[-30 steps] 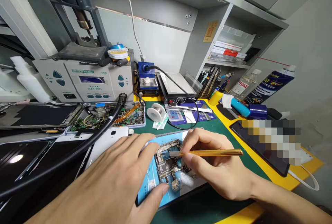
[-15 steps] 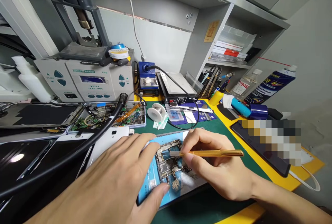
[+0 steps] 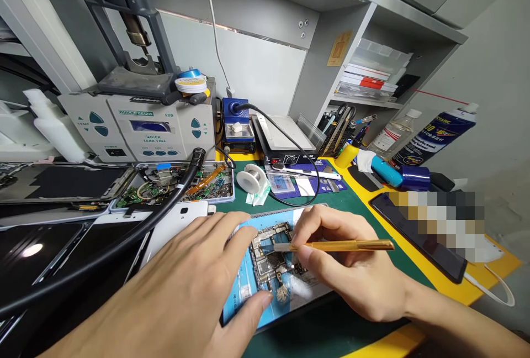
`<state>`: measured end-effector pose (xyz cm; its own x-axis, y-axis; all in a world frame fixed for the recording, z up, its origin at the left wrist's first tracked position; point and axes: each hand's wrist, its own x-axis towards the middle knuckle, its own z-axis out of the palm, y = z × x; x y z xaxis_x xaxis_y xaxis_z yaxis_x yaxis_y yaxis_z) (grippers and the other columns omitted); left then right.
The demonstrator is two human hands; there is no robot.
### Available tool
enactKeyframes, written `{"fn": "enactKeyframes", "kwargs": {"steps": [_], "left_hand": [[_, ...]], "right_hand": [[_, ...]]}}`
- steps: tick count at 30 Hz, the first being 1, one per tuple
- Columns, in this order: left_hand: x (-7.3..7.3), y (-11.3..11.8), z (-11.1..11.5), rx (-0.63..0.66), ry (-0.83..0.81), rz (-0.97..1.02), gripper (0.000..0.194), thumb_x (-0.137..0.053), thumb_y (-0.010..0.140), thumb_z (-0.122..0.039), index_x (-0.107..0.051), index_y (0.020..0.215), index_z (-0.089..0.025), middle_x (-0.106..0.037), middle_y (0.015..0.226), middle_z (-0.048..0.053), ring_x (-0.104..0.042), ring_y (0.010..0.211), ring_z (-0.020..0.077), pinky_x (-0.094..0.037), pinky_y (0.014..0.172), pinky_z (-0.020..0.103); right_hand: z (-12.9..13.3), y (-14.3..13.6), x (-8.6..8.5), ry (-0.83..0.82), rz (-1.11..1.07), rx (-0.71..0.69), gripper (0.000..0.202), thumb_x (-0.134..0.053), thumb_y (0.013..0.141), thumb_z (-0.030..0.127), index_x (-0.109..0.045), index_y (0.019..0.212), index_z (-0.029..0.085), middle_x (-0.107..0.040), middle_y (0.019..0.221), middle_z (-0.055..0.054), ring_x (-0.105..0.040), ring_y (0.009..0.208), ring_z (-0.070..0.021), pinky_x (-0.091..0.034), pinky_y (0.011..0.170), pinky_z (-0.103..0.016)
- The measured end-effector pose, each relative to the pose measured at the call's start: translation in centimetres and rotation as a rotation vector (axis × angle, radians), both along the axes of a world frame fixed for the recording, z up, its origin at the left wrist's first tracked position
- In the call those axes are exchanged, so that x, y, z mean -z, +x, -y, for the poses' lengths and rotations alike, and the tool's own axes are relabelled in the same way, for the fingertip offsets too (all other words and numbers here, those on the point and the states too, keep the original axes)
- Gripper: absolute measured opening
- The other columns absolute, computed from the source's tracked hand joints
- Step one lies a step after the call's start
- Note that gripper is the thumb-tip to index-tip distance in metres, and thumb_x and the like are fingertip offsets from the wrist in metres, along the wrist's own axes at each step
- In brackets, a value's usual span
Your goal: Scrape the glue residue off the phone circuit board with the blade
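Observation:
A phone circuit board [image 3: 268, 276] lies on a blue-surfaced flat pad [image 3: 236, 291]. My right hand [image 3: 343, 258] is closed around a gold-handled craft knife [image 3: 348, 245]. The knife points left, with its thin blade over the upper part of the board; whether it touches is too fine to tell. My left hand [image 3: 199, 269] is spread across the pad's left side, the index fingertip at the board's upper left corner and the thumb near its lower edge. A small clump of pale, fibrous material [image 3: 282, 293] sits just below the board.
A hot-air station [image 3: 153, 126] stands at back left, its black hose [image 3: 165, 203] crossing over several phones. Behind the pad are a solder spool [image 3: 250, 178] and a hot plate [image 3: 285, 137]. On the right lie a cabled phone [image 3: 418, 236] and a spray can [image 3: 439, 134].
The whole view has shifted slightly to the right. Both hands, the knife and the board keep nearly the same positions relative to each other.

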<state>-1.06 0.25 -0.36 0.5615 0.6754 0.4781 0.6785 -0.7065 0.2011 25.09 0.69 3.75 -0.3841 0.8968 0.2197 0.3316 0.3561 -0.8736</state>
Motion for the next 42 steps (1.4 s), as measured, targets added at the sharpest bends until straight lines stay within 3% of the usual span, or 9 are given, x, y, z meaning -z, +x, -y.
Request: {"fn": "enactKeyframes", "kwargs": {"steps": [8,11,16,20,28,32,38,42], "left_hand": [[-0.9,0.1,0.1,0.028,0.002,-0.032,0.030,-0.067,0.093,-0.036,-0.072,0.121,-0.026,-0.087,0.121,0.011,-0.087,0.105,0.0385,-0.075,0.084,0.058],[-0.3,-0.1,0.3,-0.013,0.006,-0.002,0.031,-0.064,0.095,-0.037,-0.069,0.123,-0.028,-0.086,0.125,0.010,-0.086,0.109,0.0397,-0.074,0.087,0.061],[0.5,0.0,0.1,-0.037,0.037,0.012,0.029,-0.062,0.096,-0.042,-0.068,0.121,-0.030,-0.085,0.125,0.010,-0.085,0.105,0.0376,-0.073,0.079,0.056],[-0.4,0.4,-0.3,-0.022,0.079,-0.005,0.023,-0.062,0.093,-0.040,-0.071,0.110,-0.027,-0.086,0.113,0.012,-0.086,0.090,0.0371,-0.074,0.069,0.054],[-1.5,0.2,-0.2,0.020,0.043,-0.078,0.021,-0.064,0.092,-0.036,-0.073,0.107,-0.025,-0.084,0.104,0.013,-0.087,0.090,0.0377,-0.076,0.069,0.054],[-1.5,0.1,-0.2,-0.018,-0.004,-0.074,0.025,-0.062,0.093,-0.036,-0.074,0.112,-0.026,-0.084,0.110,0.012,-0.086,0.097,0.0372,-0.077,0.076,0.054],[-0.9,0.2,0.1,0.026,-0.027,-0.060,0.023,-0.065,0.095,-0.038,-0.074,0.112,-0.026,-0.083,0.109,0.011,-0.085,0.097,0.0378,-0.076,0.077,0.055],[-0.3,0.2,0.2,-0.055,-0.071,0.010,0.031,-0.064,0.094,-0.039,-0.073,0.122,-0.029,-0.083,0.121,0.010,-0.083,0.111,0.0363,-0.072,0.098,0.054]], "right_hand": [[0.1,0.0,0.1,0.009,0.007,0.001,0.013,-0.072,0.095,0.018,-0.068,0.084,0.022,-0.066,0.070,0.000,-0.056,0.060,-0.0157,-0.046,0.056,-0.026],[0.2,0.2,0.3,0.007,-0.003,-0.001,0.012,-0.074,0.094,0.017,-0.068,0.084,0.022,-0.068,0.072,0.000,-0.057,0.061,-0.0158,-0.047,0.057,-0.026],[0.1,0.3,0.4,0.025,-0.005,-0.003,0.012,-0.074,0.095,0.018,-0.068,0.085,0.022,-0.068,0.071,0.000,-0.057,0.061,-0.0156,-0.047,0.057,-0.026],[0.0,0.0,0.1,0.020,0.008,-0.002,0.013,-0.073,0.094,0.018,-0.067,0.083,0.022,-0.069,0.071,-0.001,-0.059,0.062,-0.0166,-0.048,0.057,-0.027],[-0.1,0.1,0.1,0.033,0.006,0.002,0.012,-0.072,0.093,0.017,-0.068,0.083,0.022,-0.069,0.070,0.000,-0.057,0.060,-0.0156,-0.048,0.055,-0.025],[0.0,0.0,0.1,0.029,-0.026,-0.002,0.012,-0.073,0.092,0.015,-0.068,0.083,0.022,-0.070,0.070,0.000,-0.058,0.058,-0.0144,-0.049,0.055,-0.024],[-0.1,-0.1,0.1,0.015,-0.042,-0.002,0.013,-0.072,0.093,0.015,-0.068,0.083,0.022,-0.069,0.070,0.000,-0.058,0.058,-0.0140,-0.048,0.055,-0.023],[0.0,-0.1,0.0,0.015,-0.039,-0.005,0.013,-0.072,0.094,0.015,-0.068,0.083,0.021,-0.069,0.070,0.000,-0.057,0.058,-0.0139,-0.047,0.055,-0.024]]}}
